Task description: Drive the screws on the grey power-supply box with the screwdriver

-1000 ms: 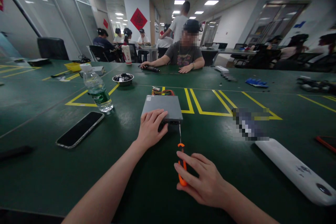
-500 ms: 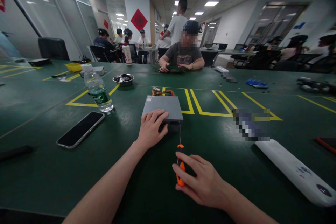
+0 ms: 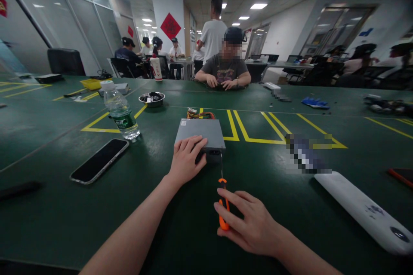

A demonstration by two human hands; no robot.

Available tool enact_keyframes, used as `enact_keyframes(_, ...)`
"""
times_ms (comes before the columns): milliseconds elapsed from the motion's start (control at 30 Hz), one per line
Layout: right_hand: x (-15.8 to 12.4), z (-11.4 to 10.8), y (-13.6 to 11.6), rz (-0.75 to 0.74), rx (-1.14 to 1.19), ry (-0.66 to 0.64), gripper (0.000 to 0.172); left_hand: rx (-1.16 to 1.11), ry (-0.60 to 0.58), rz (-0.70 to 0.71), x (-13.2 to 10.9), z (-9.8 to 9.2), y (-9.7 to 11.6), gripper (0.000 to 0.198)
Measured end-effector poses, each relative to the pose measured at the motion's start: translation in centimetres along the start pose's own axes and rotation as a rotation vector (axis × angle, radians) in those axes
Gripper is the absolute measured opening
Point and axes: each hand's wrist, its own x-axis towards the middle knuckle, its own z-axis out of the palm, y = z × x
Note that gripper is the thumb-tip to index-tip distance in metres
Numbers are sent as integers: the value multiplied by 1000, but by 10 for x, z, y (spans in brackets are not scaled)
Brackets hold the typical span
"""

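A flat grey metal box (image 3: 200, 132) lies on the green table (image 3: 48, 219), with coloured wires (image 3: 200, 114) at its far end. My left hand (image 3: 186, 158) rests on the box's near left corner, fingers curled over its edge. My right hand (image 3: 250, 222) is closed round the orange and black handle of a screwdriver (image 3: 222, 197). The thin shaft points away from me and its tip meets the box's near face.
A black phone (image 3: 99, 160) and a water bottle (image 3: 120, 109) lie to the left, a metal bowl (image 3: 151, 98) behind them. A long white device (image 3: 361, 208) lies at the right. A person (image 3: 224, 66) sits across the table; others sit and stand further back.
My hands and the screwdriver have stayed almost still. The person opposite has drawn both hands together in front of them, and the standing person behind has shifted.
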Motion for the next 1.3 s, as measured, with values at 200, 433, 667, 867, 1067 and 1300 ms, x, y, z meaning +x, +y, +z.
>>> enact_keyframes(200,-5,4,0,13,24,145,21,-10,3,-2,0,1,0,38)
enact_keyframes(433,-1,1,-1,6,-2,-16,29,-4,-1,15,0,0,0,38)
enact_keyframes(667,-4,8,1,3,18,103,22,-19,14,24,1,-1,0,38)
enact_keyframes(867,-2,3,-1,51,39,-63,32,-26,22,16,1,0,0,37)
enact_keyframes(1067,-1,-1,-1,-11,-32,52,27,-27,30,17,0,1,0,37)
enact_keyframes(1300,-7,6,2,69,-23,151,29,-28,23,10,1,1,0,37)
